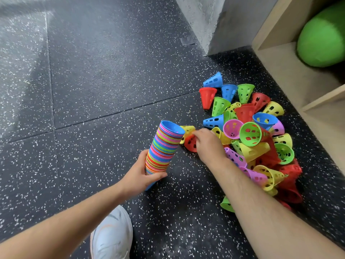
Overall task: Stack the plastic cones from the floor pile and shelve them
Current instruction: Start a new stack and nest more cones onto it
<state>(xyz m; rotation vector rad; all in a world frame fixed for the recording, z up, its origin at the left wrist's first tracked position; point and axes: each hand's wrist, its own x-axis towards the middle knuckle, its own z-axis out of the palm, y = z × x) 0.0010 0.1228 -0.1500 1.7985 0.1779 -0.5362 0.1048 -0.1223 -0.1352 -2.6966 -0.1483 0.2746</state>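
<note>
Head-cam view looking down at a dark speckled floor (pixel 93 81).

L hand (pixel 147 171) gripped a tall stack (pixel 164 146) of nested multi-colour plastic cones near its lower end, fingers and thumb wrapped round it. The stack's long axis ran tilted: narrow end low and toward the person, open blue mouth up and away, leaning to the right toward the loose cones.

R hand (pixel 207 144) reached in from the right, just beside the stack's top. Its fingers were curled over a red cone (pixel 190 144) lying on its side on the floor, apparently pinching its rim; the thumb was hidden, so the grip is a judgement. A yellow cone (pixel 187 129) lay between those fingers and the stack's mouth, touching or nearly touching the stack.

The red cone sat right of and slightly below the stack's mouth, so the R hand was by far the nearer. The next move prob. needs the cone lifted left and turned narrow end first into the mouth.

Further right, the floor pile (pixel 252 131) held many cones: red, yellow, green, blue, purple. It lay against a pale wooden shelf (pixel 280 62), which held a green roll (pixel 323 36). Most cones were not yet stacked, none shelved.

White shoe (pixel 113 234) at bottom.
</note>
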